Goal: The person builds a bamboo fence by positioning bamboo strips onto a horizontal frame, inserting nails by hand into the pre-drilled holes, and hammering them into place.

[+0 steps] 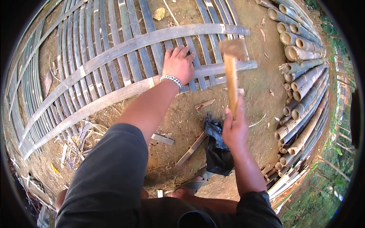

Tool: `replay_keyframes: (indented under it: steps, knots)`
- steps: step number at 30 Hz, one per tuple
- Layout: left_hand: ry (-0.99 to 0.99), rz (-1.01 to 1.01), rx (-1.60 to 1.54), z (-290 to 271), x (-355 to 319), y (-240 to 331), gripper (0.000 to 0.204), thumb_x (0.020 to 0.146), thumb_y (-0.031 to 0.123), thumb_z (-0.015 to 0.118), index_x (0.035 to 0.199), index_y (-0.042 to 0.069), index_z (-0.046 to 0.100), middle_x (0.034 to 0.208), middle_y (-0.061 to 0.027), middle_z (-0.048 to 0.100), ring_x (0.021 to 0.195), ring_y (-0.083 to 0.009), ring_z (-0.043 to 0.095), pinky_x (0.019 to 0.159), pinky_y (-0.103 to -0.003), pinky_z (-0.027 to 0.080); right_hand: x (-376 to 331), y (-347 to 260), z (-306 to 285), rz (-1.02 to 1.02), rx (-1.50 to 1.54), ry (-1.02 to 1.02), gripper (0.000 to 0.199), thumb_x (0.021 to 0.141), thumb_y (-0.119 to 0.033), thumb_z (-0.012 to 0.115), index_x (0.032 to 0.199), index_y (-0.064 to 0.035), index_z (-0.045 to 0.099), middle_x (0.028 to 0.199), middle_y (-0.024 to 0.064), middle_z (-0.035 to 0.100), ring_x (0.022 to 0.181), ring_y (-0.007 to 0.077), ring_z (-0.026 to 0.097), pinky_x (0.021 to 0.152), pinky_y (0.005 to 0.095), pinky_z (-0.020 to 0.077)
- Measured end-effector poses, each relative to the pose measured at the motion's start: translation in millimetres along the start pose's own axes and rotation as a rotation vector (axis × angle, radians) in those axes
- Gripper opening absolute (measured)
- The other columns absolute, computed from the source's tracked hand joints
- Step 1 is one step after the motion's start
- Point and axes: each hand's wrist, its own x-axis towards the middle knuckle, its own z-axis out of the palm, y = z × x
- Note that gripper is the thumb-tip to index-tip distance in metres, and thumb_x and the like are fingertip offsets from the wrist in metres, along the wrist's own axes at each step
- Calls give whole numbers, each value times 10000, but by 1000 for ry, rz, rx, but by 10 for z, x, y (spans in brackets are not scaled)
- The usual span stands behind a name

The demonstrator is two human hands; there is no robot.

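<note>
Right hand (236, 131): closed round handle of hammer (230, 79), head blurred. Left hand (178, 65): palm down on bamboo lattice (125, 47), ground level; whether clamped, cannot tell. Step, seemingly: steadying strips for striking. Next move calls for aim clear of fingers.

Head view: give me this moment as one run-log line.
left hand: on bamboo lattice | right hand: gripping wooden-handled hammer, head blurred | right side: stacked bamboo poles | ground: black plastic
</note>
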Motion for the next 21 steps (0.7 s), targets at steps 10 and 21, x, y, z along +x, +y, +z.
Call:
replay_keyframes:
  steps: [10,21]
  knots:
    - [-17,-10,24,10,-38,9,373,896,160,588,1236,148,741,1407,-78,635,1372,-236,519,1182,-517,328,-38,-30,49,168,-168,-339,641,986,-111,603,1578,-167,363,1181,284,675,967,523,665,806,525,570]
    - [-50,-23,31,14,-44,29,387,913,167,572,1268,150,725,1452,-61,613,1387,-221,505,1196,-521,318,-70,71,121,62,-22,-178,659,988,-98,603,1591,-102,335,1095,312,688,931,510,690,802,508,574]
